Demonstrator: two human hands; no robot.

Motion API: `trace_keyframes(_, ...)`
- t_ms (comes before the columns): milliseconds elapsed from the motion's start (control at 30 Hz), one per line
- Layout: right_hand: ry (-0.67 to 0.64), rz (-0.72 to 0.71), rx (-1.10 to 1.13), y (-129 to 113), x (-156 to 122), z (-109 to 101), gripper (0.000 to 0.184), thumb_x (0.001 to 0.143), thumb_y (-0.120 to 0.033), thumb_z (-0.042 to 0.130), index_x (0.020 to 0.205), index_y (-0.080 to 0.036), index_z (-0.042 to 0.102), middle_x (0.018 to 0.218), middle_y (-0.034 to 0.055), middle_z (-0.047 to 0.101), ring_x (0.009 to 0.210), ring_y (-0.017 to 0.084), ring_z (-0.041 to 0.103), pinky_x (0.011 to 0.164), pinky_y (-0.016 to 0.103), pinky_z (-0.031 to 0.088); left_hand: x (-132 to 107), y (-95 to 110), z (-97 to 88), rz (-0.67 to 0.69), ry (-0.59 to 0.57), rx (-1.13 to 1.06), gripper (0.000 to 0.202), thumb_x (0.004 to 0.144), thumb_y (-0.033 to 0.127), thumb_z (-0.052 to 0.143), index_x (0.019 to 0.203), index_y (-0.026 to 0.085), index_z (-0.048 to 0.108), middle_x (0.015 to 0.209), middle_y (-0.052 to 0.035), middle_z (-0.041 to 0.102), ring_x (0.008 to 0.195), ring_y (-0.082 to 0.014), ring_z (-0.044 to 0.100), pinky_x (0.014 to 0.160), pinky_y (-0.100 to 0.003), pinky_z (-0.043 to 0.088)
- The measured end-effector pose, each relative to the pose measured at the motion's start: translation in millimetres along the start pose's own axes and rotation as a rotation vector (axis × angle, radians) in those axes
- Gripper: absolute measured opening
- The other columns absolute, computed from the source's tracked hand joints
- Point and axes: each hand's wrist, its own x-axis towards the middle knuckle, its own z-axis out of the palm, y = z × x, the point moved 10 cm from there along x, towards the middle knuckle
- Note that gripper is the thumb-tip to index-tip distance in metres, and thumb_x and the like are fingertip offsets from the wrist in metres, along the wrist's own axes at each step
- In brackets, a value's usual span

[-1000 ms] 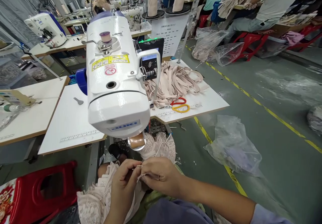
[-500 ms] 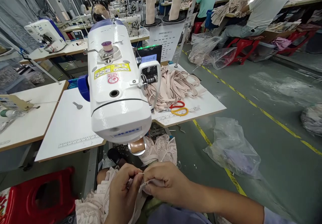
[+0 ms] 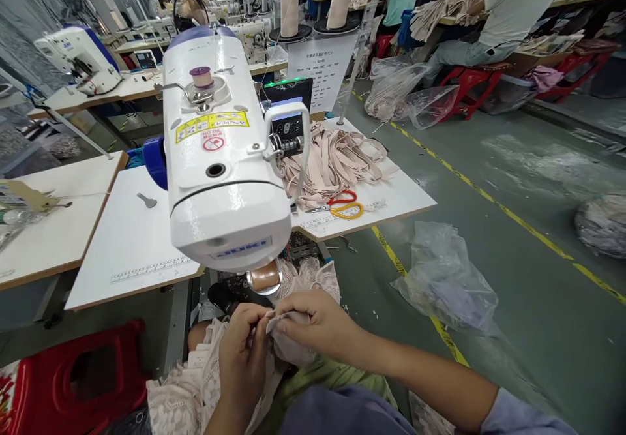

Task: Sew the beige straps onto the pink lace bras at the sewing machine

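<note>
My left hand [image 3: 243, 350] and my right hand [image 3: 320, 329] meet in front of the sewing machine, fingertips pinched close together. Both grip the edge of a pale beige lace bra [image 3: 293, 348]; its cloth hangs below the right fingers, and the exact pinched spot is mostly covered. More beige lace pieces [image 3: 183, 386] are heaped over my lap to the left of my left hand. Beyond my knuckles, lace cups [image 3: 317, 273] lie under the head of the white sewing machine [image 3: 229, 213], beside its shiny rounded plate [image 3: 265, 278].
On the right tabletop [image 3: 405, 197] are a pile of beige straps [image 3: 337, 161] and red-and-yellow-handled scissors [image 3: 347, 209]. A red stool [image 3: 88, 383] stands at lower left. Plastic bags [image 3: 447, 278] lie on the floor at right. Other people [image 3: 523, 14] sit working farther back.
Both hands, still pinching the bra, have risen slightly. The right hand has turned a little, showing more cloth beneath it. The view has shifted slightly, so the machine sits a bit farther left.
</note>
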Motion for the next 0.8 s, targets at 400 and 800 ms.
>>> trace_keyframes(400, -0.129, -0.133, -0.381, -24, 16, -9, 0.013, 0.086, -0.016, 0.056, 0.082, -0.018, 0.068, 0.073, -0.0010, 0.066, 0.068, 0.012, 0.056, 0.063, 0.022, 0.035, -1, 30, -11.3, 0.205, -0.042, 0.222, 0.012, 0.090, 0.015, 0.059, 0.095, 0.022, 0.068, 0.084, -0.0003, 0.070, 0.071, -0.0100, 0.064, 0.061, -0.017, 0.047)
trace_keyframes(800, -0.264, -0.130, -0.333, -22, 11, 0, 0.016, 0.089, -0.019, 0.055, 0.093, -0.017, 0.071, 0.083, 0.0016, 0.073, 0.076, 0.014, 0.066, 0.070, 0.022, 0.043, 3, 14, -2.3, 0.102, -0.148, 0.133, 0.011, 0.092, 0.017, 0.058, 0.093, 0.025, 0.066, 0.079, 0.0031, 0.067, 0.066, -0.0082, 0.060, 0.056, -0.017, 0.042)
